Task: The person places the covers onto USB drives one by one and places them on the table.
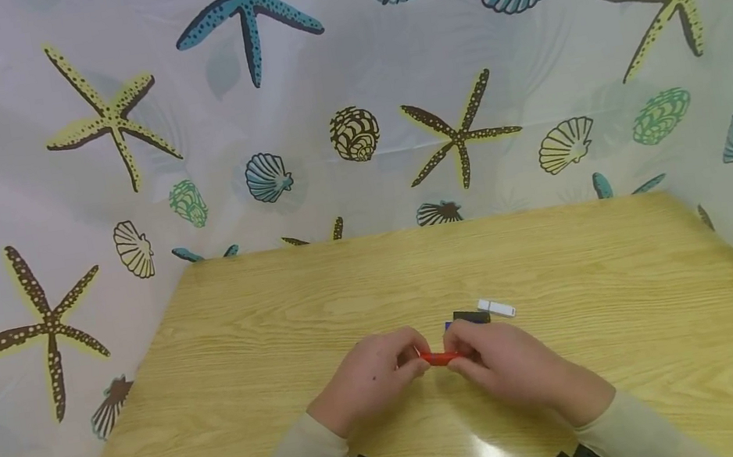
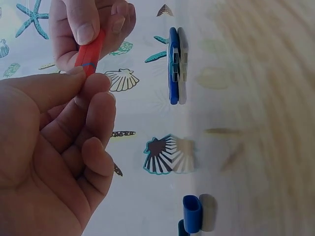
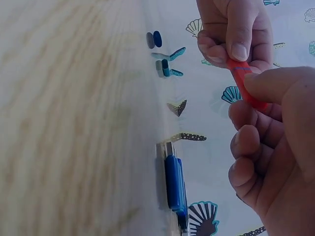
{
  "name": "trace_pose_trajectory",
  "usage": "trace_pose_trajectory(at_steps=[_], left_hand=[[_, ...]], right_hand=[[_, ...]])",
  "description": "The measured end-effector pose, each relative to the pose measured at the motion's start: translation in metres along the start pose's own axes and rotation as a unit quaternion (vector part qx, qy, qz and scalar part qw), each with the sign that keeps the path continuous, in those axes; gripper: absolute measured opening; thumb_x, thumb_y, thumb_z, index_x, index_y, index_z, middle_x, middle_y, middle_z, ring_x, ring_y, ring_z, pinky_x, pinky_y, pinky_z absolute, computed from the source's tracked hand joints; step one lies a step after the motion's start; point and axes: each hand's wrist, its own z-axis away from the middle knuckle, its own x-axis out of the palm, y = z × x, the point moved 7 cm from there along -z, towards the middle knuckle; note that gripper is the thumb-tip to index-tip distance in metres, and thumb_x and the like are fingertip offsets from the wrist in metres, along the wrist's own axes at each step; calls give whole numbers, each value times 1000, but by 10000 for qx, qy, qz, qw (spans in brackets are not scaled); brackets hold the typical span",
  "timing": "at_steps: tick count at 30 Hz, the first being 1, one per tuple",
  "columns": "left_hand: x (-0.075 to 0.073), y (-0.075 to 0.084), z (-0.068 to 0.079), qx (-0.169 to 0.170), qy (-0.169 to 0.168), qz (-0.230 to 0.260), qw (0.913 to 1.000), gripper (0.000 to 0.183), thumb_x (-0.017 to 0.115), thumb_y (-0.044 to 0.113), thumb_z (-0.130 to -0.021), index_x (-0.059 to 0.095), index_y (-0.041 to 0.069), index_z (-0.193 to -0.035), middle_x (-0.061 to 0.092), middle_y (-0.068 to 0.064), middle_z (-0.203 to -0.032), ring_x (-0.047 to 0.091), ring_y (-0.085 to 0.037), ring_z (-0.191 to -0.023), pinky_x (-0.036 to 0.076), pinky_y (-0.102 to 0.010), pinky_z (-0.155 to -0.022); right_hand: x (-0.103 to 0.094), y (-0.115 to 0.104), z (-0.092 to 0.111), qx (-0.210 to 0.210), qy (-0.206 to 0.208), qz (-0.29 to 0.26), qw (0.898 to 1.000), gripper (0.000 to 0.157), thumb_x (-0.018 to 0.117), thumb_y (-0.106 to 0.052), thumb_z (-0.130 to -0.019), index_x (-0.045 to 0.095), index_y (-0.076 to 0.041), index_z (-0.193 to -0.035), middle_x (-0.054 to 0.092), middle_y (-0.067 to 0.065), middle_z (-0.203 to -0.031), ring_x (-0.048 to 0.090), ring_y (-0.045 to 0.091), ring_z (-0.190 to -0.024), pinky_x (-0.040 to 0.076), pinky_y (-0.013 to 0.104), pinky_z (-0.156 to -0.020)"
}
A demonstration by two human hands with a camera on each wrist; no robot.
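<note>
Both hands meet over the table, holding a slim red USB stick point(image 1: 440, 358) between them. My left hand point(image 1: 380, 376) pinches its left end between thumb and index finger. At the other end, the thumb and fingertips of my right hand point(image 1: 510, 359) grip it. A thin bluish line crosses the red body point(image 2: 90, 59) in the left wrist view. Just beyond the right hand lie a black stick point(image 1: 472, 316) and a white USB stick point(image 1: 496, 308), with a bit of blue point(image 1: 448, 324) partly hidden by the fingers.
A blue USB stick point(image 3: 173, 182) with a metal plug appears in the right wrist view, along with two small blue pieces, one the upper piece point(image 3: 157, 39). The wooden table point(image 1: 264, 307) backs onto a cloth point(image 1: 325, 45) printed with shells and starfish.
</note>
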Motion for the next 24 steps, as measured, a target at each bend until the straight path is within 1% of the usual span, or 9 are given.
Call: trace_pose_trajectory(at_steps=[4, 7, 10, 13, 16, 19, 21, 24], left_hand=[[-2, -2, 1, -91, 73, 197, 9997, 10, 69, 24, -99, 67, 21, -109, 65, 14, -79, 52, -6, -62, 45, -24, -57], [-4, -5, 1, -140, 136, 312, 9993, 13, 67, 25, -100, 67, 21, -112, 66, 14, -82, 54, -6, -63, 47, -25, -59], [-5, -7, 1, -191, 186, 312, 9992, 13, 66, 27, -100, 66, 21, -112, 65, 15, -81, 55, -6, -65, 48, -26, -60], [-7, -8, 1, -201, 210, 302, 9991, 14, 65, 28, -101, 67, 20, -112, 66, 12, -81, 55, -7, -65, 48, -27, -60], [-8, -9, 0, -190, 240, 333, 9990, 13, 64, 28, -101, 67, 19, -111, 68, 8, -83, 55, -7, -65, 48, -27, -61], [-9, -10, -1, -217, 268, 321, 9989, 12, 64, 28, -101, 67, 19, -110, 67, 10, -82, 56, -8, -67, 48, -28, -62], [-10, -10, -1, -251, 289, 330, 9987, 12, 64, 28, -102, 68, 20, -110, 66, 11, -82, 56, -8, -67, 48, -28, -63], [-11, -10, 1, -261, 332, 351, 9985, 10, 63, 28, -102, 67, 22, -108, 66, 12, -82, 56, -9, -67, 48, -28, -62]], right_hand=[[-3, 5, 0, 158, 73, 62, 9998, 13, 68, -27, -99, 56, -27, -97, 53, -17, -73, 45, 3, -60, 41, 25, -55], [-6, 10, 0, 279, 177, 4, 9995, 11, 69, -27, -98, 58, -26, -98, 53, -16, -73, 46, 5, -63, 43, 26, -57], [-8, 16, -1, 408, 304, -141, 9986, 9, 68, -25, -99, 59, -25, -98, 54, -14, -74, 48, 7, -63, 43, 27, -57], [-12, 24, -1, 651, 531, -221, 9962, 9, 67, -25, -99, 58, -26, -99, 55, -12, -72, 47, 9, -61, 42, 27, -55], [-19, 33, 0, 872, 893, -318, 9917, 7, 66, -24, -100, 59, -23, -101, 55, -9, -73, 48, 11, -61, 41, 28, -55], [-24, 42, 1, 1045, 1149, -434, 9869, 8, 64, -23, -101, 59, -19, -105, 56, -6, -75, 49, 14, -62, 42, 29, -56], [-25, 48, 1, 1152, 1185, -458, 9852, 9, 63, -23, -102, 60, -17, -107, 57, -5, -77, 49, 15, -63, 42, 30, -57], [-25, 55, 1, 1253, 1117, -369, 9851, 11, 62, -23, -102, 60, -14, -108, 56, -3, -78, 49, 16, -64, 43, 32, -58]])
